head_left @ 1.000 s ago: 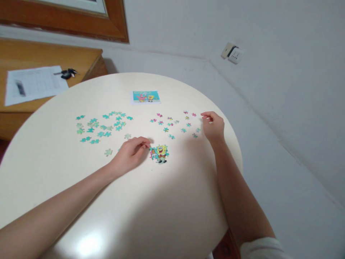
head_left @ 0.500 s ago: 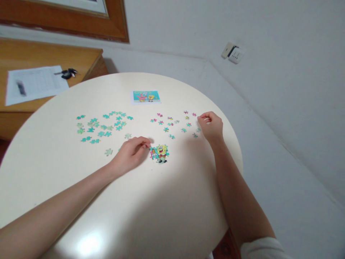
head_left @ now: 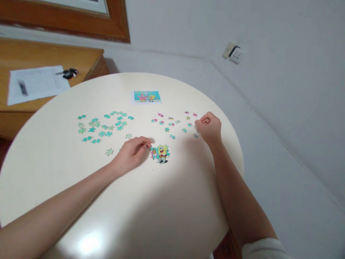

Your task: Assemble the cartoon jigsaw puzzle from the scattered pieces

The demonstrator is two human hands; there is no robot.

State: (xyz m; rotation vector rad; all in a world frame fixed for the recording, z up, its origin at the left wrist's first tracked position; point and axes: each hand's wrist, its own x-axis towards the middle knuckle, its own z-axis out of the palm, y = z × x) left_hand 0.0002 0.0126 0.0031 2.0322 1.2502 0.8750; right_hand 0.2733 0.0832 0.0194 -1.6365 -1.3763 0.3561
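Note:
A partly joined jigsaw puzzle (head_left: 162, 154) with a yellow cartoon figure lies flat near the table's middle. Against its left edge rests my left hand (head_left: 132, 153), fingers curled and tips together; whether a piece is between them I cannot make out. My right hand (head_left: 210, 129) is closed, thumb against curled fingers, low over the right end of a scatter of loose pink, yellow and teal puzzle pieces (head_left: 172, 136). Its fingertips hide whatever they may pinch. Left of centre lie many teal and green puzzle pieces (head_left: 101, 133), with a pale green piece (head_left: 109, 151) nearer my left wrist.
A small picture card (head_left: 147, 96) of the cartoon scene lies at the back of the round white table (head_left: 81, 187). Behind left, a wooden cabinet (head_left: 54, 48) holds a paper sheet (head_left: 37, 84) and keys (head_left: 70, 73). A wall socket (head_left: 234, 53) is at right.
My right hand has shifted slightly left and its fingers have curled in tighter. The left hand stays beside the joined puzzle.

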